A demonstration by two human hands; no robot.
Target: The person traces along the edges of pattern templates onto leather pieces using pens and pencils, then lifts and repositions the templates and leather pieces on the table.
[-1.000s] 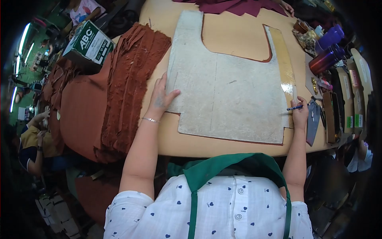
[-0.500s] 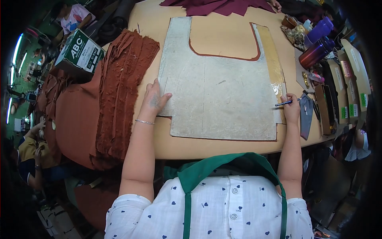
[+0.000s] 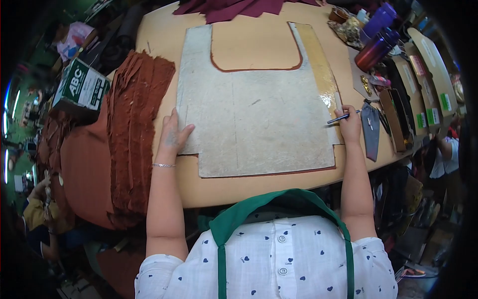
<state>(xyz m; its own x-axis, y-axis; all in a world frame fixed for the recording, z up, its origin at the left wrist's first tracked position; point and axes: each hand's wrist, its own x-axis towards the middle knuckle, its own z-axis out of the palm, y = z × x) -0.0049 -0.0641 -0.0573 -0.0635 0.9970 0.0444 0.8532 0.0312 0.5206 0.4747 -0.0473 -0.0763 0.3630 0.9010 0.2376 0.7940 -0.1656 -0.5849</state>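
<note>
On my feed, the left hand, thumb spread wide, seemingly steadies the flat pale-grey notched panel beneath that thumb; the right hand grips a slim dark-blue pen.

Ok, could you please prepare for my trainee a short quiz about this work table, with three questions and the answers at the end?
1. Which hand holds the pen?
2. True or false: the bracelet is on the left wrist.
3. Choose one: the wide curved gap in the grey board opens toward which side of the table, as the person wearing the camera sees it?
A) near side
B) far side
C) left side

Key:
1. The right hand
2. True
3. B
</note>
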